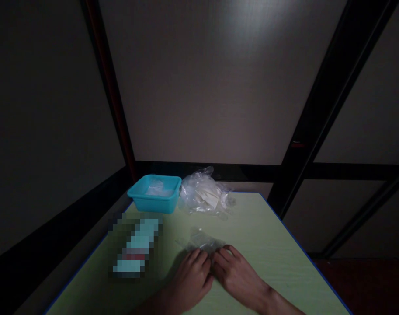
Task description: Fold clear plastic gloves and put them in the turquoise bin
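Observation:
A small clear plastic bag (204, 240) lies crumpled on the green table (261, 236), close to its near middle. My left hand (193, 276) is closed on the near edge of this bag, its fingers curled inward. Right beside it, my right hand (230, 269) also pinches the bag's near edge, knuckles up. The two hands almost touch at the fingertips. Part of the bag is hidden beneath the fingers, and whether anything is inside it I cannot make out.
A turquoise plastic basket (155, 204) with whitish clear plastic inside stands at the far left. Beside it sits a large clear bag (202, 194) with pale contents. A pixelated, screen-like object (137, 247) lies on the left. Wall panels (206, 96) rise behind the table.

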`<state>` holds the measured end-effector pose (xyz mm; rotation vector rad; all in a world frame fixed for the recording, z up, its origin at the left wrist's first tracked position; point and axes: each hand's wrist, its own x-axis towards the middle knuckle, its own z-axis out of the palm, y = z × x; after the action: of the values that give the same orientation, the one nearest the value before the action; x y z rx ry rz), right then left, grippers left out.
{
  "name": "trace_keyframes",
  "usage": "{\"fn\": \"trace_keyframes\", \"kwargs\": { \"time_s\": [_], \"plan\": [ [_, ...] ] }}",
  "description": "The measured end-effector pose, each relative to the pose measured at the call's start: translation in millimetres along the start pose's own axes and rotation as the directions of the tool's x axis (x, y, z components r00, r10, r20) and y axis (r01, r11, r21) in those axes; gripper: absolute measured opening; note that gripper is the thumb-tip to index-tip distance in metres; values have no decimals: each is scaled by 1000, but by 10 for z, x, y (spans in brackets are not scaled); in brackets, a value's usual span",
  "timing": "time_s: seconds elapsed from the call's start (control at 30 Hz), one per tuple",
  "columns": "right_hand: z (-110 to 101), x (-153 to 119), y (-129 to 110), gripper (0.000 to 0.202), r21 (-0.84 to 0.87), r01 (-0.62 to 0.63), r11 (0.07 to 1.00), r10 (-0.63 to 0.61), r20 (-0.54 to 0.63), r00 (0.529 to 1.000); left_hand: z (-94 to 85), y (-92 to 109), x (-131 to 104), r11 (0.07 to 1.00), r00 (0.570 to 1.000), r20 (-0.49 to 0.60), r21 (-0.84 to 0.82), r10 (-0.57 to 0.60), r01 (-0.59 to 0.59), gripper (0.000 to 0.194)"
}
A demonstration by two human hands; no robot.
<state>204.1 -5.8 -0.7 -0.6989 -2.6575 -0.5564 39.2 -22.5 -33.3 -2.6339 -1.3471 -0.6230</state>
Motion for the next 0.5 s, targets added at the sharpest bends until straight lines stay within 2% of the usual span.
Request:
{"fn": "trace_keyframes", "kwargs": {
  "time_s": [0.2,0.27,0.37,0.5],
  "plan": [
    [-48,24,-51,8,69,-89,994,92,-44,995,109,22,53,997,999,24,68,-34,32,22],
    [-45,-33,4,6,137,-69,988,73,-22,997,100,11,65,998,999,17,59,-38,37,24],
    [22,-144,151,19,229,-33,973,26,34,999,33,-15,66,999,1000,9,24,-26,25,25],
    [145,-194,343,21,360,13,933,-38,62,997,-48,-47,31,999,1000,-7,-46,-5,5,27]
  ]
}}
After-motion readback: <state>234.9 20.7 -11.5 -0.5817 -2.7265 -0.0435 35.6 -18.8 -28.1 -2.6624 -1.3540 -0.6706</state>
